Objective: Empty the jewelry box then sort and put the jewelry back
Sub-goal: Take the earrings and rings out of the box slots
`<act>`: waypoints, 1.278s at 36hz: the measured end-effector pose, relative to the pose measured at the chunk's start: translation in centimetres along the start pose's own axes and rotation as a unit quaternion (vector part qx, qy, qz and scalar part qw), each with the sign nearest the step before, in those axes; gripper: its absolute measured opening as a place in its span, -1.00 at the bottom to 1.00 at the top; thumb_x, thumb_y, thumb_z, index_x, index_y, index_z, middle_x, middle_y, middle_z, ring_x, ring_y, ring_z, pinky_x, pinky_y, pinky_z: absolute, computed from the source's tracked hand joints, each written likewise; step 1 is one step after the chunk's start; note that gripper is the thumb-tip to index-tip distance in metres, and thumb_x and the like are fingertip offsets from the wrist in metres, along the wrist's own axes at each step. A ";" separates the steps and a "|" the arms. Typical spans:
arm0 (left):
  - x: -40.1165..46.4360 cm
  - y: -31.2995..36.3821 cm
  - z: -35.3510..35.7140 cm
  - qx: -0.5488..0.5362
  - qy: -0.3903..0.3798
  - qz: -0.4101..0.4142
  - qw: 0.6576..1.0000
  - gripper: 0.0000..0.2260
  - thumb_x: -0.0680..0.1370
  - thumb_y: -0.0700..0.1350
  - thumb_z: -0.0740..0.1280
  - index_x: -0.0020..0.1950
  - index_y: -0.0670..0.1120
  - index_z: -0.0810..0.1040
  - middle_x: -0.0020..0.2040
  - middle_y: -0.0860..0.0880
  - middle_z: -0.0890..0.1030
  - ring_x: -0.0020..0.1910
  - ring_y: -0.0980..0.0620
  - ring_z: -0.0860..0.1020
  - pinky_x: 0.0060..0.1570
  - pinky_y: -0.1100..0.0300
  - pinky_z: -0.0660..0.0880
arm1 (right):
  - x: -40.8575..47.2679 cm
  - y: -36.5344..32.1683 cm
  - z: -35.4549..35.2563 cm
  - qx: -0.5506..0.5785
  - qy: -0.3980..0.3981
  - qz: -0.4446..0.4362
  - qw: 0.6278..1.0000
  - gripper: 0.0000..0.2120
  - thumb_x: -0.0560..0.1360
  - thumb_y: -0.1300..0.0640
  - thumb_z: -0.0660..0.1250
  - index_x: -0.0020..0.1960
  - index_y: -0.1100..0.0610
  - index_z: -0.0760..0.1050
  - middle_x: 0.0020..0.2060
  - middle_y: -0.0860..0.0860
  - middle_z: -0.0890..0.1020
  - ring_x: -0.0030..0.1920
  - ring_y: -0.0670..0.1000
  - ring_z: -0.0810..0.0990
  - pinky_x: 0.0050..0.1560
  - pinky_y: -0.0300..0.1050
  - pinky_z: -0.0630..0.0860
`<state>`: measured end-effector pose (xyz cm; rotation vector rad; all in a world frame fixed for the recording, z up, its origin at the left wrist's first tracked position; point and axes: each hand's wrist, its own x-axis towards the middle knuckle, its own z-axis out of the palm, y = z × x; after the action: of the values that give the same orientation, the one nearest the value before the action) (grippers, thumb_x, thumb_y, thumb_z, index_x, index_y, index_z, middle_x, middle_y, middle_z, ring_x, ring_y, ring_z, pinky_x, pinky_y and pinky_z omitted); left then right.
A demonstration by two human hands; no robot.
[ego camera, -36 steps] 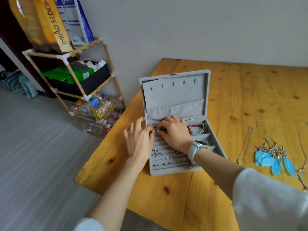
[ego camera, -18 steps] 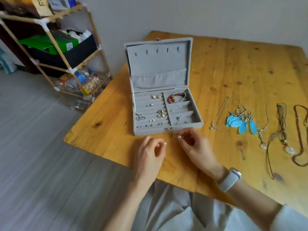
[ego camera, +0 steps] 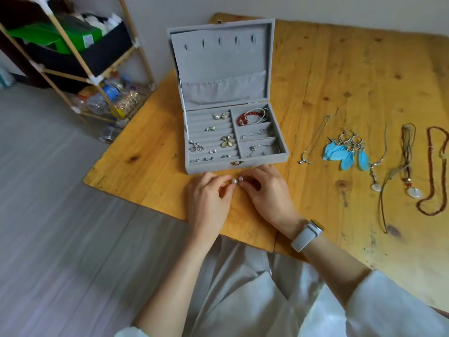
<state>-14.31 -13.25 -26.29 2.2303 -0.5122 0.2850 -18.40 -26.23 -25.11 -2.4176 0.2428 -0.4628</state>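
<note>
While both hands pinch pearl earrings (ego camera: 237, 180), left hand (ego camera: 209, 200), right hand (ego camera: 269, 193), jewelry box (ego camera: 233, 164) just beyond.

A second ago both my hands were inside the open jewelry box (ego camera: 233, 164), fingers pressed down among the ring rolls at the back left. Now they are out of it, over the bare table (ego camera: 150, 176) just in front of the box's front wall. My left hand (ego camera: 209, 198) and right hand (ego camera: 267, 190) have closed in until the fingertips nearly meet. Between them I pinch two small pearl earrings (ego camera: 237, 180), one in each hand as far as I can make out; half a second back my hands were apart and the pearls barely showed.
</note>
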 end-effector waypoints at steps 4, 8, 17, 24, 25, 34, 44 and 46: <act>0.0 0.2 0.0 0.003 0.003 -0.003 1.000 -0.84 0.41 -0.06 0.37 -0.08 -0.06 0.67 -0.22 0.01 0.57 -0.28 -0.05 0.57 -0.20 -0.07 0.51 | -0.1 0.1 0.0 0.002 0.003 -0.005 1.000 -0.85 0.44 0.21 0.37 0.00 0.17 0.61 -0.11 0.09 0.60 -0.04 0.10 0.51 -0.02 -0.23 0.36; 0.2 0.5 0.1 -0.001 0.004 -0.021 1.000 -0.84 0.41 -0.04 0.36 -0.09 -0.05 0.67 -0.22 0.01 0.56 -0.28 -0.05 0.56 -0.19 -0.07 0.51 | 0.1 -0.1 0.1 0.005 0.014 0.006 1.000 -0.86 0.44 0.21 0.37 -0.01 0.17 0.63 -0.13 0.09 0.60 -0.04 0.12 0.53 -0.04 -0.19 0.40; 0.3 0.6 0.4 0.005 0.021 -0.033 0.999 -0.91 0.42 -0.13 0.44 -0.10 -0.08 0.66 -0.23 -0.02 0.56 -0.28 -0.05 0.55 -0.21 0.02 0.50 | 0.2 -0.2 0.4 -0.001 0.027 0.013 1.000 -0.82 0.44 0.19 0.38 0.04 0.16 0.61 -0.13 0.08 0.58 -0.04 0.10 0.52 -0.08 -0.19 0.38; 0.0 0.5 0.2 0.002 0.021 -0.029 0.999 -0.88 0.42 -0.17 0.44 -0.06 -0.07 0.65 -0.20 -0.01 0.56 -0.27 -0.04 0.54 -0.20 0.02 0.50 | -0.3 -0.2 0.0 0.015 0.031 -0.001 0.999 -0.81 0.44 0.22 0.38 0.04 0.19 0.59 -0.13 0.09 0.59 -0.06 0.11 0.52 -0.06 -0.19 0.37; -0.1 0.5 0.1 0.000 0.021 -0.028 0.999 -0.87 0.42 -0.18 0.44 -0.05 -0.07 0.65 -0.20 -0.01 0.56 -0.27 -0.04 0.53 -0.20 0.04 0.50 | -0.4 -0.2 0.0 0.017 0.028 -0.004 0.999 -0.81 0.44 0.23 0.37 0.05 0.19 0.58 -0.12 0.09 0.59 -0.06 0.10 0.51 -0.06 -0.21 0.36; 0.0 0.7 -1.2 -0.027 0.061 0.010 0.998 -0.82 0.42 -0.22 0.36 0.00 -0.14 0.63 -0.15 0.00 0.54 -0.26 0.24 0.37 -0.17 0.38 0.34 | -0.1 -0.2 -1.8 0.069 0.034 -0.019 0.997 -0.80 0.49 0.26 0.29 0.10 0.18 0.55 -0.11 0.02 0.57 -0.16 -0.06 0.49 -0.12 -0.41 0.36; 10.5 0.0 -2.3 0.116 -0.003 0.018 0.993 -0.81 0.50 -0.17 0.34 0.10 -0.12 0.61 0.03 -0.11 0.55 0.07 -0.15 0.47 0.08 0.02 0.31 | 10.4 -0.4 -1.1 -0.049 0.006 -0.056 0.997 -0.76 0.53 0.20 0.22 0.17 0.18 0.53 -0.01 0.16 0.57 0.08 0.16 0.46 0.06 -0.14 0.34; 12.3 -0.1 -1.8 0.157 -0.036 0.016 0.987 -0.76 0.54 -0.13 0.29 0.19 -0.09 0.56 0.10 -0.08 0.52 0.17 -0.10 0.40 0.14 0.04 0.23 | 12.5 0.0 -0.5 -0.085 -0.018 -0.049 0.995 -0.72 0.55 0.18 0.20 0.23 0.16 0.50 0.02 0.19 0.54 0.12 0.21 0.43 0.15 -0.05 0.31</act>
<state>-3.35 -15.12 -20.67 2.5475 -0.5742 0.3209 -7.08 -30.12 -21.39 -2.6115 0.1540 -0.4572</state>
